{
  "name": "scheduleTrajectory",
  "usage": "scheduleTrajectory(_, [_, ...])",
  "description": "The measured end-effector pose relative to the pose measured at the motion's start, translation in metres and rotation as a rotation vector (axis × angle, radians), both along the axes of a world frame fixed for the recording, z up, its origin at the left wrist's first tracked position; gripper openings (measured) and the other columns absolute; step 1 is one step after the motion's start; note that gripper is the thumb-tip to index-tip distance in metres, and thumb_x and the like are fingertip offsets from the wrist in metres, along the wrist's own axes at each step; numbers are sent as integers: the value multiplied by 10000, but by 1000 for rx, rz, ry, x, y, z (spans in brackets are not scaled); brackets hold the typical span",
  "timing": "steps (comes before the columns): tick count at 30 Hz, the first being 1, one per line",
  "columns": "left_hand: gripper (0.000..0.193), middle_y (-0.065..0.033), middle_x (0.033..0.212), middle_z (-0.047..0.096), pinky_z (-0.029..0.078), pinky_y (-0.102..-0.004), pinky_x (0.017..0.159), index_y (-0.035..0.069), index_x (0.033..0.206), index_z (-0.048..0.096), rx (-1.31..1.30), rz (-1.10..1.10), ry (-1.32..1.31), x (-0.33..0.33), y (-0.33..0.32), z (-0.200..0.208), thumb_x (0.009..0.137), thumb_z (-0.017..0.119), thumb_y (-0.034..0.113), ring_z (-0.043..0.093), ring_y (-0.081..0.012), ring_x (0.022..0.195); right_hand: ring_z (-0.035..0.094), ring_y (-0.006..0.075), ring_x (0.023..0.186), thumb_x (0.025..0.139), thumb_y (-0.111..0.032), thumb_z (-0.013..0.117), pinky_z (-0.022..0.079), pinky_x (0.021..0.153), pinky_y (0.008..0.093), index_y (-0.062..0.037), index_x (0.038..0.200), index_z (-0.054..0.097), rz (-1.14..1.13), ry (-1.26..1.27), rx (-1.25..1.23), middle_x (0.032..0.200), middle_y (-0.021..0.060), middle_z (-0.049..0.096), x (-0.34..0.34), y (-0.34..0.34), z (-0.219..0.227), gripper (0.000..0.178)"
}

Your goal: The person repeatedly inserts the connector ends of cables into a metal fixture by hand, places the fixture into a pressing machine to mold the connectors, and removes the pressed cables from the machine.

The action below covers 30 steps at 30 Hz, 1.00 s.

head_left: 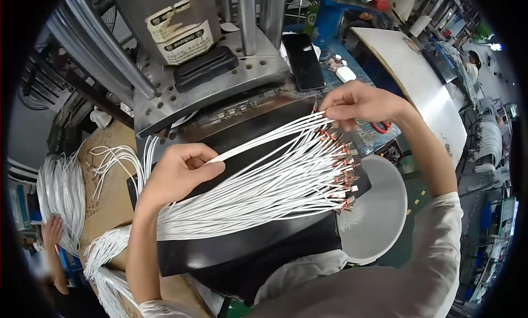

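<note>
Several white cables (275, 132) stretch between my two hands above a black work surface (242, 257). My left hand (190, 169) closes its thumb and fingers round them at the left. At their right ends, my right hand (355, 104) pinches them between thumb and fingertips. Below lies a broad spread of white cables (247, 197), their red-and-copper ends (344, 177) fanned out to the right. The spread's other end hangs over the left side in a thick bunch (110, 246).
Behind the surface stands a metal press (220, 81) with steel columns. A black phone (303, 62) lies beside it. At the right is a round grey tub (385, 208) with scraps. Another person's hand (52, 230) touches a cable bundle (60, 197) at far left. Red-handled tool (379, 127) rests on a blue bench.
</note>
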<state>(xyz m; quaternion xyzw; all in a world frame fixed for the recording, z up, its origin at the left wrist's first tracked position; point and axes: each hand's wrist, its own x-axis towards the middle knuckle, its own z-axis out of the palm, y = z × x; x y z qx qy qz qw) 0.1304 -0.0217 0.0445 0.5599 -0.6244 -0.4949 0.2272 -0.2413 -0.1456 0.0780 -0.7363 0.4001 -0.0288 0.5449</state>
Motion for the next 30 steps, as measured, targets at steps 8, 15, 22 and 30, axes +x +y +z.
scheduleTrajectory(8, [195, 43, 706, 545, 371, -211, 575, -27, 1103, 654, 334, -302, 586, -85, -12, -5, 1016, 612, 143, 445, -38, 617, 695, 122, 835, 1015, -309, 623, 532, 678, 266, 23, 1122, 669, 66, 187, 61, 865, 74, 709, -22, -16, 22, 352])
scheduleTrajectory(15, [217, -1, 785, 566, 391, -218, 576, -7, 1139, 604, 252, 126, 928, -169, 3, -29, 1052, 556, 186, 473, -62, 638, 540, 253, 1289, 1028, -548, 484, 433, 1019, 361, 16, 1283, 630, 294, -368, 233, 1249, 167, 650, 67, -4, -36, 636])
scheduleTrajectory(22, [274, -55, 930, 657, 493, -236, 582, -7, 1252, 590, 244, 119, 588, -64, 17, -41, 1030, 592, 152, 607, -98, 704, 576, 344, 1213, 1009, -466, 556, 404, 1070, 422, 0, 1326, 600, 154, 68, -888, 1405, 227, 534, 109, -16, -86, 565])
scheduleTrajectory(30, [227, -60, 952, 690, 550, -255, 696, -9, 1171, 671, 292, 335, 683, -51, 18, -42, 965, 683, 87, 664, -112, 798, 631, 330, 971, 970, -249, 656, 501, 861, 415, 6, 1164, 610, 41, 292, -987, 1325, 205, 542, 134, 19, -89, 324])
